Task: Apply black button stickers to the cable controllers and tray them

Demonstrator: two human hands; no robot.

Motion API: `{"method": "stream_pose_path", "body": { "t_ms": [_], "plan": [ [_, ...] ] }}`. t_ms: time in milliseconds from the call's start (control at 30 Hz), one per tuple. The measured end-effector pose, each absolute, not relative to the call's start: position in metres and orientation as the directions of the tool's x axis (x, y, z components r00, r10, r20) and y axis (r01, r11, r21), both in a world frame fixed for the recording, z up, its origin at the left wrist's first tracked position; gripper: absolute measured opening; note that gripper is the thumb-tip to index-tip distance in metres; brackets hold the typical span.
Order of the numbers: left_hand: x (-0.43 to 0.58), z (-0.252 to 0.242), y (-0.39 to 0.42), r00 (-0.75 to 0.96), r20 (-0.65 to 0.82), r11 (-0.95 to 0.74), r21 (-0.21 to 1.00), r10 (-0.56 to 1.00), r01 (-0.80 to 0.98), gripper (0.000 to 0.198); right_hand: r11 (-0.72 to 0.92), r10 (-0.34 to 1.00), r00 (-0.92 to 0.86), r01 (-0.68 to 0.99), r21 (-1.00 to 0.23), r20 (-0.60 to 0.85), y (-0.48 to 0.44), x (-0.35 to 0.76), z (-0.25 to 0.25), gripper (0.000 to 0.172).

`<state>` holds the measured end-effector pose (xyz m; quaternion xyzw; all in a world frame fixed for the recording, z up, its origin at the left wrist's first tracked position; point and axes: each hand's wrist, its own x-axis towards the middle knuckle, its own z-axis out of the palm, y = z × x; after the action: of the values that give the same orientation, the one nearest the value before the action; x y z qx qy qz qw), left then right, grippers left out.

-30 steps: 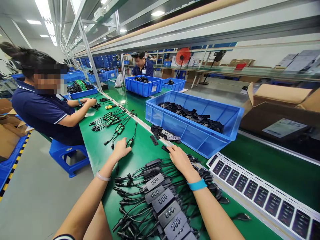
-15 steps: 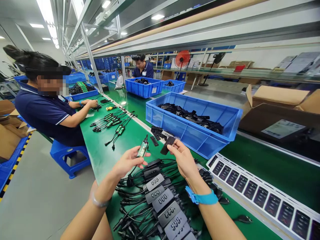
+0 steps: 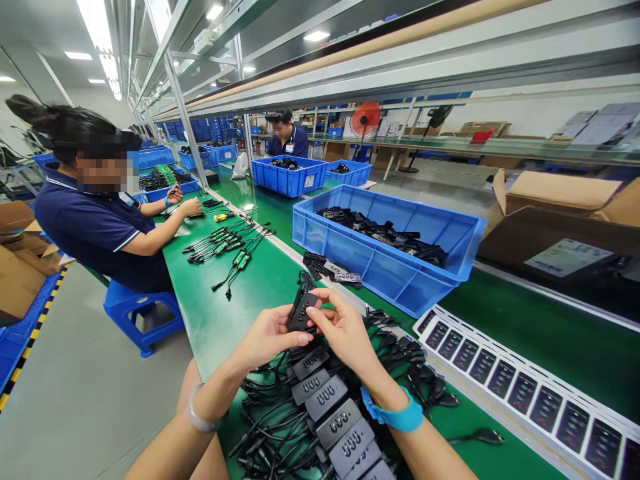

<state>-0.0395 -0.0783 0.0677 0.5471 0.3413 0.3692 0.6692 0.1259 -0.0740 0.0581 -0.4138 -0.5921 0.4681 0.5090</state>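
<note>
Along the green worktop [image 3: 270, 273], a blue bin [image 3: 365, 267] holds black covers [image 3: 385, 233]; the left hand [image 3: 267, 337] and right hand [image 3: 345, 330] grip a casing [image 3: 303, 312].

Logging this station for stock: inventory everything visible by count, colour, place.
Workbench: one, green, centre
Held casing: one, black, centre
Cased units: many, dark grey, foreground
Circuit boards: several, green, along workbench
Large bin: one, blue, right
Loose covers: several, black and grey, beside it
Panelled sheet: at least one, white, right
Cartons: several, brown, both sides
Smaller bins: several, blue, beyond
Fan: one, red, background
Stool: one, blue, left
Co-workers: two, navy, left and back
Left hand: one, pale bangle, on casing
Right hand: one, blue wristband, on casing
</note>
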Motion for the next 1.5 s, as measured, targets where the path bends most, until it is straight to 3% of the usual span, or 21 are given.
{"method": "stream_pose_path", "body": {
  "t_ms": [167, 300, 467, 567, 700, 833, 967, 1067, 1167, 1267, 1400, 1500],
  "plan": [
    [-0.042, 0.068, -0.083, 0.477, 0.014, -0.024, 1.000, 0.879, 0.015, 0.037, 0.166, 0.977, -0.122, -0.083, -0.983, 0.175, -0.072, 0.127, 0.061, 0.048],
    [-0.043, 0.071, -0.090, 0.512, 0.113, -0.256, 0.942, 0.851, 0.218, 0.034, 0.177, 0.948, -0.262, -0.045, -0.983, 0.183, -0.071, 0.132, 0.066, 0.039],
    [-0.040, 0.072, -0.094, 0.510, 0.133, -0.356, 0.859, 0.850, 0.369, 0.027, 0.338, 0.934, -0.153, 0.079, -0.938, 0.323, -0.075, 0.134, 0.067, 0.032],
    [-0.042, 0.076, -0.091, 0.489, 0.170, -0.420, 0.781, 0.856, 0.463, 0.029, 0.290, 0.938, -0.188, -0.032, -0.957, 0.290, -0.072, 0.135, 0.067, 0.033],
    [-0.051, 0.074, -0.080, 0.490, 0.125, -0.399, 0.763, 0.863, 0.509, 0.034, 0.207, 0.978, 0.046, -0.317, -0.926, 0.203, -0.058, 0.149, 0.065, 0.036],
    [-0.055, 0.059, -0.077, 0.407, 0.001, -0.268, 0.756, 0.913, 0.598, 0.032, 0.145, 0.957, 0.287, -0.340, -0.929, 0.044, -0.035, 0.175, 0.050, 0.036],
    [-0.052, 0.046, -0.080, 0.487, -0.103, -0.303, 0.668, 0.867, 0.680, 0.025, 0.141, 0.857, 0.514, -0.145, -0.979, 0.047, -0.013, 0.205, 0.024, 0.053],
    [-0.051, 0.043, -0.069, 0.544, -0.072, -0.418, 0.559, 0.836, 0.716, 0.030, 0.165, 0.765, 0.604, 0.149, -0.975, 0.222, -0.004, 0.224, 0.006, 0.063],
    [-0.053, 0.037, -0.039, 0.480, -0.023, -0.425, 0.426, 0.877, 0.799, 0.032, 0.166, 0.776, 0.441, 0.548, -0.820, 0.452, 0.002, 0.234, -0.007, 0.039],
    [-0.060, 0.026, 0.000, 0.345, 0.015, -0.329, 0.345, 0.938, 0.879, 0.027, 0.213, 0.855, 0.212, 0.689, -0.693, 0.474, 0.013, 0.231, -0.015, 0.024],
    [-0.081, 0.011, 0.045, 0.092, 0.134, -0.127, 0.285, 0.987, 0.950, 0.050, 0.231, 0.901, 0.033, 0.808, -0.542, 0.433, 0.037, 0.220, -0.020, 0.034],
    [-0.102, 0.003, 0.066, -0.046, 0.202, -0.019, 0.307, 0.978, 0.951, 0.055, 0.181, 0.927, 0.006, 0.869, -0.461, 0.375, 0.053, 0.213, -0.020, 0.039]
  ]
}}
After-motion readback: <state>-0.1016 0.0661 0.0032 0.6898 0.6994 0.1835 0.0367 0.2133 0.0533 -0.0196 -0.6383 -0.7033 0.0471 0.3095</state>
